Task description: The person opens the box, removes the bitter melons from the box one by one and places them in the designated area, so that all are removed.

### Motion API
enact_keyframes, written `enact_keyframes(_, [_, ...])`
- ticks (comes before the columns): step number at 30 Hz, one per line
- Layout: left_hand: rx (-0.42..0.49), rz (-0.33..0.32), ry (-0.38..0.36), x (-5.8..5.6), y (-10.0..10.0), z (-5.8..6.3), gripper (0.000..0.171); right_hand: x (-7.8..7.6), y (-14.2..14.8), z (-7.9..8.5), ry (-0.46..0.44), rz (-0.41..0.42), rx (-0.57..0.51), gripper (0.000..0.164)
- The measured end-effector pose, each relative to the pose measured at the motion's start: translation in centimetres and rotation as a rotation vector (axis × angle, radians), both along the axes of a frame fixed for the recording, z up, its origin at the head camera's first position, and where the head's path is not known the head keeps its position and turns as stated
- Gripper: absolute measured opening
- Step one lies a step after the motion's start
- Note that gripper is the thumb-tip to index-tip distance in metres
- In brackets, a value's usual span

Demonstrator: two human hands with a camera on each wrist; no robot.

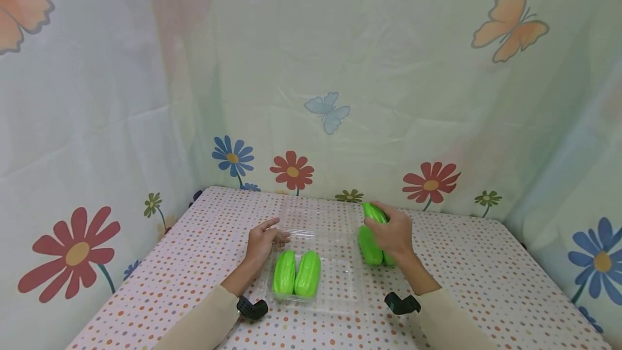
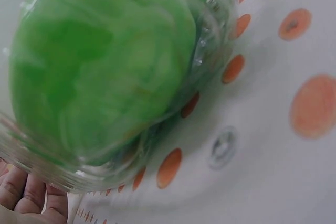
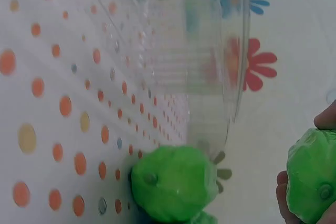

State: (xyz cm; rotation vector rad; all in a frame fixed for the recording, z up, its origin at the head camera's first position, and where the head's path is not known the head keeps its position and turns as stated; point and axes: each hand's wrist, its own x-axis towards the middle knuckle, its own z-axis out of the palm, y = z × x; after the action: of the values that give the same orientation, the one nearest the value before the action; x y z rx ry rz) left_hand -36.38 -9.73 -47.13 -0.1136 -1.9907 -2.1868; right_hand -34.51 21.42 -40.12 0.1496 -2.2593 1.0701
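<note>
A clear plastic clamshell box (image 1: 335,285) lies with its lid (image 1: 316,215) folded back. Inside its left part, two bright green ridged gourds (image 1: 308,274) rest side by side. My right hand (image 1: 394,234) grips another green gourd (image 1: 374,212) between thumb and fingers, raised beside the box; its stem end shows in the right wrist view (image 3: 315,182). Beneath that hand, more green gourds (image 1: 370,246) lie on the table, partly hidden. My left hand (image 1: 261,242) is at the box's left side near the hinge, fingers relaxed by the clear wall.
The table is covered by a white cloth (image 1: 194,285) with coloured dots. A curtain (image 1: 379,69) printed with flowers and butterflies hangs behind and at both sides. One gourd (image 3: 173,182) lies close to the box's right wall.
</note>
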Motion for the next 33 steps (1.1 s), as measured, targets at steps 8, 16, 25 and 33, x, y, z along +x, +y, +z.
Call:
enact_keyframes(8, [-0.002,0.001,0.003,0.1,0.0,0.0,0.049,-1.6,1.9,-1.0,-0.024,-0.119,-0.060,0.044])
enact_keyframes(16, [0.004,-0.012,0.006,0.1,0.0,-0.3,0.049,-2.5,3.4,-1.7,-0.062,-0.151,-0.081,0.044])
enact_keyframes(25, [-0.006,-0.007,0.008,0.0,0.0,-0.4,0.048,-2.6,4.6,-2.3,-0.132,-0.189,-0.095,0.045])
enact_keyframes(33, [-0.010,-0.005,0.016,0.1,0.0,-0.1,0.051,-2.7,5.7,-2.6,-0.140,-0.194,-0.108,0.045])
